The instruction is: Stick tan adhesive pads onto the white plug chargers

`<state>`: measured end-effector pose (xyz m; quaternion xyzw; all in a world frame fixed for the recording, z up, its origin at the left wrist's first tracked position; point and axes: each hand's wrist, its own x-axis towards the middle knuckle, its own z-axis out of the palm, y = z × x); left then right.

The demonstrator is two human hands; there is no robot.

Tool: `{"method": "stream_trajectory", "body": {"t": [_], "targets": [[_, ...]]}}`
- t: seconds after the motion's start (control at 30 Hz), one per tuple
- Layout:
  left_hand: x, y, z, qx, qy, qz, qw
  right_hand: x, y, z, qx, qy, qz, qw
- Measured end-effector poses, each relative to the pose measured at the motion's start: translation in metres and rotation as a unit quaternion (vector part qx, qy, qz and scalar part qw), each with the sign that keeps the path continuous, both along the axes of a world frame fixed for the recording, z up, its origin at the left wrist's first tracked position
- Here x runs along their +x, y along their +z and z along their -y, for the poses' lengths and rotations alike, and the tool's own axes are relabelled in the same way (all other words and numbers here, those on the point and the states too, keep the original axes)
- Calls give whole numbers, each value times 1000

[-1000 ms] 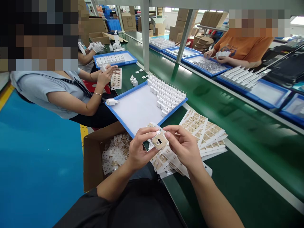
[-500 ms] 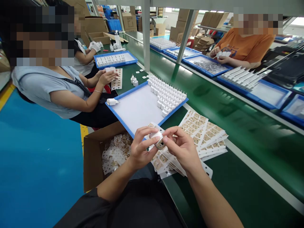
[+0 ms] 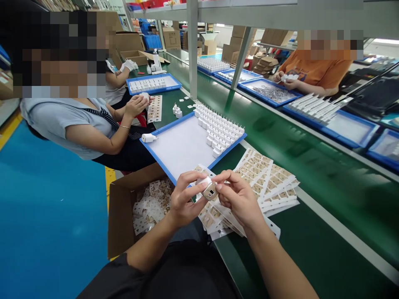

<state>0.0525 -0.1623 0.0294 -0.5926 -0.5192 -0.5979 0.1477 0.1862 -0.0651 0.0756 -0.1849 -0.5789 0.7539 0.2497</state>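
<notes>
A white plug-in charger with a beige face and dark port openings is held up in front of me. My left hand grips its white body between the thumb and fingers. At the charger's right edge, the thumb and index finger of my right hand close on its rim; the other fingers are curled. Beneath and beside the hands lie fanned sticker sheets with beige labels. Beyond them, a blue-rimmed tray holds rows of white chargers with pins up and one lying charger at its left corner.
An open cardboard box with used sheets stands below left. A co-worker in light blue sits to the left, another in orange across the green belt. A metal post rises behind the tray.
The charger's beige face has turned more toward me, so its ports show more plainly. My right thumb and index finger have shifted slightly along its edge. The camera view has tilted up a little.
</notes>
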Motion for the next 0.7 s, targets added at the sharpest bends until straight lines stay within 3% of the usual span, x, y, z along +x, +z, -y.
{"method": "stream_trajectory", "body": {"t": [0.1,0.2,0.37,0.47,0.57,0.7], "targets": [[0,3,0,-9,-23,13,1000,5,9,-4,108,-20,20,994],[0,5,1,-18,-28,12,999,8,14,-6,261,-61,44,962],[2,2,2,-32,-44,41,998,8,10,-9,500,-110,23,859],[4,0,3,-53,-85,110,989,8,8,-10,579,-97,-21,809],[3,1,4,-50,-94,115,988,8,8,-11,568,-86,-27,818],[-2,3,7,-36,-40,60,997,6,9,-10,478,-86,1,874]]}}
